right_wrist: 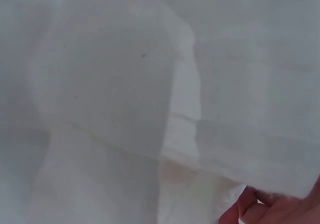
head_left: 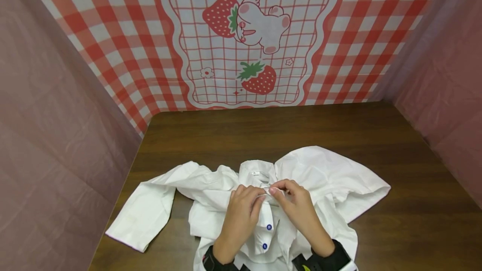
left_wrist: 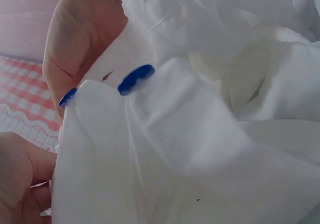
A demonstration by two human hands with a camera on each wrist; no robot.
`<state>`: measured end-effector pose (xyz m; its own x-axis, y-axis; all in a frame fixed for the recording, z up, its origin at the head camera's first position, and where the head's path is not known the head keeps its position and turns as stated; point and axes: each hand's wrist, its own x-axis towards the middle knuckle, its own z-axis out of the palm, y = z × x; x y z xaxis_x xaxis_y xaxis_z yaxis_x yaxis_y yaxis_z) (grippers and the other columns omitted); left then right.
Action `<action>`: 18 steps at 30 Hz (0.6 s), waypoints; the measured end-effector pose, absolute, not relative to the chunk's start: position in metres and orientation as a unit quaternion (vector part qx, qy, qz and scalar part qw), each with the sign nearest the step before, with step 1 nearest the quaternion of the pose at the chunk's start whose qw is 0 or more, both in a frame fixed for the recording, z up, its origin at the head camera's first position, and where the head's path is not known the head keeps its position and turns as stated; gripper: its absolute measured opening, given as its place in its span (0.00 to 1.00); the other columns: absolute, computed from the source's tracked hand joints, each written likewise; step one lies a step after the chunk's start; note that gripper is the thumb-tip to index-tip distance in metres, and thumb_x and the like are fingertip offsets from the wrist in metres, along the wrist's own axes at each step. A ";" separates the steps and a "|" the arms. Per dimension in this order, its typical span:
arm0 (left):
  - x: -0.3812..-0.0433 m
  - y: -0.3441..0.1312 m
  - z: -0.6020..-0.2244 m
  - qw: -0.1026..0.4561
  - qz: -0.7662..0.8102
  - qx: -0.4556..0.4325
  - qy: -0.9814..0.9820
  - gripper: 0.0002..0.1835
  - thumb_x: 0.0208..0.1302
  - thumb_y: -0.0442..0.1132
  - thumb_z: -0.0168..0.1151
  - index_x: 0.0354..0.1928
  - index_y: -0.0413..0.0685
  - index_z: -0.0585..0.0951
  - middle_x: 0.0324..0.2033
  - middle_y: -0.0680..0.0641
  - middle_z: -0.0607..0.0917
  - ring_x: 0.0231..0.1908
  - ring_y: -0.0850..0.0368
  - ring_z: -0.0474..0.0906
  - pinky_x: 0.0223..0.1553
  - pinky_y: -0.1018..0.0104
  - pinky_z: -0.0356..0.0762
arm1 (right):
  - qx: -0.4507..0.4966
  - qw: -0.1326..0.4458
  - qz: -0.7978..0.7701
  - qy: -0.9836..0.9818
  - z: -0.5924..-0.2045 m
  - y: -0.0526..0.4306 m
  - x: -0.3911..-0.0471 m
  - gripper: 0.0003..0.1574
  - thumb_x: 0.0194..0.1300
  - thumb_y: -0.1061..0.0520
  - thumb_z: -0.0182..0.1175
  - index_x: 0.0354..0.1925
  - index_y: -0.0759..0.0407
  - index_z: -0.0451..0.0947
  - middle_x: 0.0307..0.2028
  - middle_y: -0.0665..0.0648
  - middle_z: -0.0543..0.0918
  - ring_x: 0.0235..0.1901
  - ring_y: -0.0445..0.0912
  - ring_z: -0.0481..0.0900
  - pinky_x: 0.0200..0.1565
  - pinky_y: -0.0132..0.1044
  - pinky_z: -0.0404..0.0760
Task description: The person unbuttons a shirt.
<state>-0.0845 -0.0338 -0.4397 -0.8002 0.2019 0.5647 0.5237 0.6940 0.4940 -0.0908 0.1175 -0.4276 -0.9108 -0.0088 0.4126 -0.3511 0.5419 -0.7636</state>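
Observation:
A white shirt (head_left: 324,166) lies front up with its sleeves spread to both sides. Just below its collar (head_left: 246,170), my left hand (head_left: 241,212) pinches the front edge of the cloth. My right hand (head_left: 299,206) pinches the cloth right beside it, the fingertips of both hands almost meeting. Fingers and folds hide what lies between the fingertips. Below the hands, a blue button (head_left: 269,227) and a lower blue button (head_left: 265,246) show on the front strip. The left wrist view has a small slit (left_wrist: 107,76) near a blue button (left_wrist: 136,79). Cloth fills most of the right wrist view.
The shirt lies on a dark brown wooden table (head_left: 376,145). Behind the table hangs a red and white checked cloth (head_left: 124,32) with strawberry prints. Pinkish curtains (head_left: 56,137) close off both sides. One sleeve (head_left: 144,212) reaches toward the table's left edge.

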 end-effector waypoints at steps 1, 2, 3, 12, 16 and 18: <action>-0.085 -0.034 -0.440 0.243 -0.334 -0.206 -0.887 0.02 0.58 0.37 0.61 0.32 0.52 0.81 0.29 0.57 0.83 0.30 0.61 0.70 0.34 0.69 0.63 | 0.101 0.179 0.470 -0.858 -0.428 0.118 -0.091 0.03 0.53 0.60 0.66 0.27 0.58 0.80 0.27 0.48 0.81 0.29 0.33 0.73 0.35 0.32 0.73; -0.085 -0.034 -0.440 0.245 -0.335 -0.208 -0.886 0.02 0.58 0.37 0.61 0.32 0.52 0.81 0.29 0.56 0.83 0.30 0.61 0.70 0.34 0.69 0.63 | 0.099 0.178 0.471 -0.858 -0.428 0.118 -0.091 0.03 0.53 0.60 0.66 0.27 0.58 0.80 0.27 0.49 0.81 0.29 0.33 0.73 0.35 0.32 0.73; -0.085 -0.034 -0.440 0.247 -0.335 -0.210 -0.885 0.02 0.58 0.37 0.61 0.32 0.52 0.81 0.28 0.56 0.83 0.30 0.61 0.70 0.34 0.70 0.63 | 0.099 0.180 0.469 -0.859 -0.428 0.117 -0.091 0.03 0.52 0.61 0.66 0.27 0.57 0.80 0.27 0.49 0.81 0.29 0.33 0.73 0.35 0.32 0.73; -0.085 -0.034 -0.442 0.258 -0.340 -0.220 -0.877 0.02 0.56 0.36 0.63 0.32 0.50 0.82 0.27 0.55 0.82 0.29 0.61 0.70 0.33 0.70 0.62 | 0.099 0.208 0.440 -0.868 -0.431 0.115 -0.093 0.04 0.49 0.62 0.67 0.26 0.57 0.79 0.26 0.51 0.82 0.29 0.37 0.75 0.36 0.36 0.68; -0.084 -0.035 -0.443 0.261 -0.337 -0.222 -0.877 0.02 0.56 0.36 0.63 0.32 0.51 0.82 0.27 0.55 0.82 0.29 0.60 0.70 0.33 0.69 0.62 | 0.107 0.213 0.437 -0.867 -0.431 0.114 -0.093 0.04 0.49 0.61 0.67 0.26 0.57 0.79 0.26 0.51 0.83 0.29 0.38 0.77 0.36 0.38 0.68; -0.084 -0.035 -0.444 0.265 -0.336 -0.224 -0.876 0.02 0.56 0.36 0.63 0.32 0.51 0.81 0.27 0.56 0.82 0.29 0.60 0.70 0.33 0.69 0.62 | 0.111 0.217 0.434 -0.867 -0.431 0.114 -0.092 0.04 0.49 0.60 0.66 0.26 0.56 0.79 0.26 0.51 0.83 0.28 0.40 0.78 0.36 0.38 0.68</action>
<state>-0.0844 -0.0351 -0.4441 -0.7599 0.2139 0.6138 0.5698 0.6736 0.4708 -0.0925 0.1140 -0.4312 -0.8810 -0.0052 0.4731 -0.3816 0.5989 -0.7041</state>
